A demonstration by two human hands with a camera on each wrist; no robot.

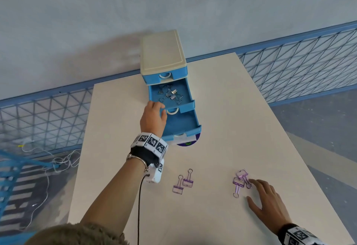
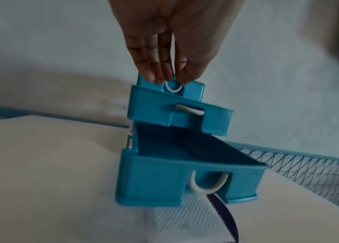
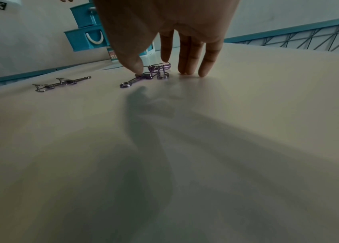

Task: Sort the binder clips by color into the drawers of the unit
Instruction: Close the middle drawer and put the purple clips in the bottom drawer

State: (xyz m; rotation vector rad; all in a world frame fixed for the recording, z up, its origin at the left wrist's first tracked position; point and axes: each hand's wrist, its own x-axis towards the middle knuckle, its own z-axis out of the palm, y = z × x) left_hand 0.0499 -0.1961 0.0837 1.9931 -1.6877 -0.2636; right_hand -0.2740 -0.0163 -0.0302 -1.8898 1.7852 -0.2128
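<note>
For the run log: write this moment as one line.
left hand: at middle drawer front, silver clips inside | lower drawer: open | right hand: open, fingers touching purple clips on table

Looks like a lab/test setup: bare table (image 1: pixel 222 109), blue mesh fencing (image 1: pixel 301 59), loose cables (image 1: pixel 58 161) on floor.

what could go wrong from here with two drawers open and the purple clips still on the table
1. The left hand is at the middle drawer, which already holds silver clips; purple clips dropped there would mix colors.
2. Under the right hand, that pair overlaps, so lifting one may drag the other.
3. The lower drawer sticks far out and might snag.
</note>
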